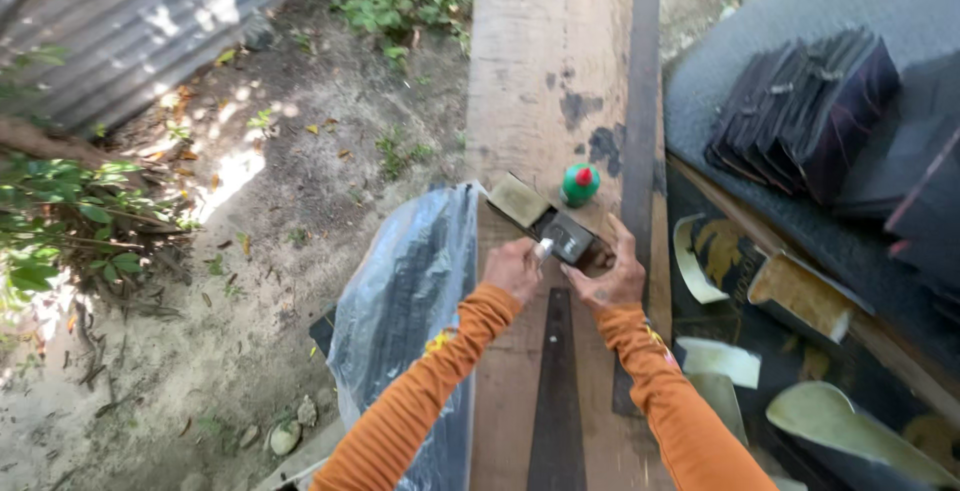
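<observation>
A long wooden bench runs outdoors over bare ground, a clear plastic bag draped at its left edge. Close together at its middle, the right hand grips a dark folded sheet; it looks thin and bendable, best held by its edges. The left hand pinches a small white nozzle against it. A green bottle stands just beyond.

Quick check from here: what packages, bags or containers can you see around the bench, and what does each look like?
Clear plastic bag: hangs at the plank's left edge, bulging, dark contents.
Small bottle: stands on the plank beyond the hands, round, green with red cap.
No signs or screens.
</observation>
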